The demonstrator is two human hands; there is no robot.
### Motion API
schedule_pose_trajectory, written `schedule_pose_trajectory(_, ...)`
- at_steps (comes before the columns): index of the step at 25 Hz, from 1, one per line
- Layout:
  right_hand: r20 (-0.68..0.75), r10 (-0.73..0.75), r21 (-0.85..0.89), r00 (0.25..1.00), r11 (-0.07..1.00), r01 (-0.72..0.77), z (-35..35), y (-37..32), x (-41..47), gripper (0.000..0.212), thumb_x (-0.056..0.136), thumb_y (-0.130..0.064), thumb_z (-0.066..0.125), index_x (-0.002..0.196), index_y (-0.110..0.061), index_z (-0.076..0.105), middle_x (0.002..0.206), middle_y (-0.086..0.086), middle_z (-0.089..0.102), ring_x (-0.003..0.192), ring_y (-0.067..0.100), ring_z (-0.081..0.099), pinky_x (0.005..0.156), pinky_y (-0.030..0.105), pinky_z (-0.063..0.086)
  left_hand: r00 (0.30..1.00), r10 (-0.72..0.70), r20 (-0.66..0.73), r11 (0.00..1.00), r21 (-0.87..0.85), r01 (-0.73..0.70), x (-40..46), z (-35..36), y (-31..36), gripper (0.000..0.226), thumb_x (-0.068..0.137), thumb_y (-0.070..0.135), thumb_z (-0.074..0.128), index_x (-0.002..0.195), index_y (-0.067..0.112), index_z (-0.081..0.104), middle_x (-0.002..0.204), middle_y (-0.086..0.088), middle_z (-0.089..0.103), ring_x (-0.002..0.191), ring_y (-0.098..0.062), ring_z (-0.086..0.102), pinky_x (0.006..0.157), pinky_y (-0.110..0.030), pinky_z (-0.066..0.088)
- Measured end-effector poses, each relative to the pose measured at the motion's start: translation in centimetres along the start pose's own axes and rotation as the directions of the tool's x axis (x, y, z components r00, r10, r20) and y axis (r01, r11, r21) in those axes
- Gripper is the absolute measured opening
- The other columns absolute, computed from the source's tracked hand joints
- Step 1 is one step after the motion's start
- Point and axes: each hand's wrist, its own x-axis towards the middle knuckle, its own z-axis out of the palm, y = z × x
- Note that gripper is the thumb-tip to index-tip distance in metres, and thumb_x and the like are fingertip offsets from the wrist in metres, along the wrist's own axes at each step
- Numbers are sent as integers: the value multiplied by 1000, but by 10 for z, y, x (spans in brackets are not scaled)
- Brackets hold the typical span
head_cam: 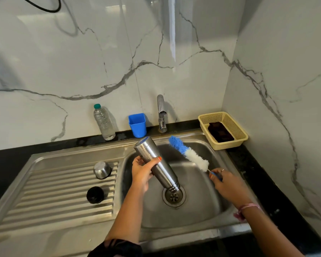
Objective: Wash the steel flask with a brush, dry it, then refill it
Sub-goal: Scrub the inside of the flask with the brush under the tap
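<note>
Over the sink basin: the steel flask [157,165] hangs tilted, mouth down just above the drain [174,196], base up toward the tap [161,113]
Left grip: the left hand [142,172] is curled round the flask's middle, thumb across the front
Right grip: the right hand [227,183] pinches the thin handle of the brush [188,153], whose head points up and away, beside the flask and outside it
Water: none can be seen running from the tap
Progress: the flask is open, its steel cup [102,170] and black stopper [95,194] set apart on the ribbed drainboard [44,197] at the sink's left side; with the mouth down it looks to be emptying, so I judge the scrubbing either just finished or about to begin; I cannot tell which
Left to do: drying and refilling, by my reading; the clear plastic bottle [104,123] on the table's back edge may serve for the refill
Materials: flask is brushed steel, smooth, tapering to a threaded neck; brush head is fluffy, blue at the tip and white below, on a wire stem; sink [202,216] is dull stainless steel
Back edge: blue plastic cup [137,125] beside the tap
Back right corner: cream mesh basket [228,119] with a dark block inside
</note>
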Motion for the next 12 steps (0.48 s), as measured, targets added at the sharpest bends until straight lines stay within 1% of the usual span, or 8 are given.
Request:
schedule_pose_trajectory(4, 0, -27, 6, 1000, 1000, 27, 2, 4, -6, 19, 96, -32, 54, 111, -25, 62, 91, -6, 63, 83, 11, 58, 70, 26, 44, 999, 31, -24, 999, -21, -32, -13, -1, 6, 74, 66, 9, 87, 128, 16, 47, 118, -4, 64, 104, -21, 64, 88, -45, 55)
schedule_pose_trajectory(6, 13, -42, 15, 999, 999, 42, 2, 5, -7, 17, 96, -31, 53, 109, -26, 62, 92, -6, 65, 82, 10, 58, 72, 27, 47, 998, 55, -34, 998, -11, -56, -19, -1, 9, 75, 65, 10, 88, 128, 17, 47, 118, -3, 64, 103, -19, 65, 83, -42, 56)
schedule_pose_trajectory(9, 18, -67, 20, 998, 998, 66, 1, 7, -7, 16, 96, -31, 53, 108, -26, 62, 92, -6, 65, 84, 11, 59, 78, 32, 52, 993, 108, -54, 994, 22, -107, -29, 4, 15, 75, 64, 12, 89, 124, 22, 46, 114, 2, 63, 101, -17, 65, 76, -38, 56)
schedule_pose_trajectory(12, 34, -83, -4, 996, 996, 84, -1, 7, -5, 16, 96, -31, 53, 110, -27, 61, 92, -7, 64, 84, 10, 59, 79, 32, 52, 987, 140, -77, 989, 67, -135, -37, 7, 19, 77, 62, 16, 91, 122, 25, 45, 114, 3, 62, 102, -17, 64, 78, -40, 57)
